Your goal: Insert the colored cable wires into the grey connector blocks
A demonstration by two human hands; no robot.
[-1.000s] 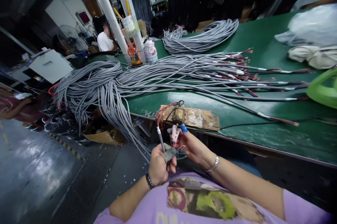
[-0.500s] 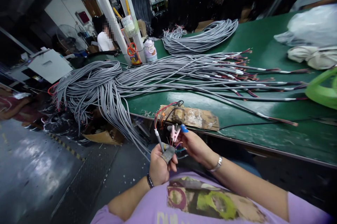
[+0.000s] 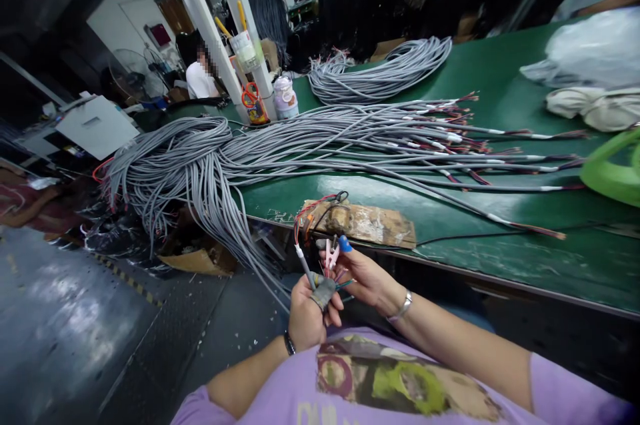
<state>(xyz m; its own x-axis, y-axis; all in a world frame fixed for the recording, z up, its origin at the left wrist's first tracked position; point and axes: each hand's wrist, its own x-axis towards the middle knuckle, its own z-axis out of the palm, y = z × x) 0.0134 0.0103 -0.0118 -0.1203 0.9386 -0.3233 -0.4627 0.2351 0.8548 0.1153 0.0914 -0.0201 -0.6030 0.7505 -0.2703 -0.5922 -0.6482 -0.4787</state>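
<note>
My left hand [image 3: 311, 315], with grey covers on its finger and thumb, is closed around a grey cable [image 3: 304, 266]. Thin coloured wires [image 3: 343, 276] fan out of that grip to the right. A pink clip, like a clothes peg [image 3: 331, 256], stands over the wires. My right hand [image 3: 369, 278], with a blue cover on a fingertip, is closed at the clip's right side; its other fingers are partly hidden. Just beyond both hands, a worn wooden block [image 3: 380, 224] with red and black leads lies at the bench edge.
Many grey cables [image 3: 300, 138] with stripped ends spread over the green bench [image 3: 505, 212]. Behind them lies a cable coil [image 3: 385, 72]. A green plastic loop [image 3: 607, 168] and plastic bag [image 3: 595, 48] sit at right. Another person [image 3: 200, 78] is at the back left.
My right hand has shifted slightly left, with its blue-covered fingertip now against the pink clip. My left hand and the cable have moved slightly right.
</note>
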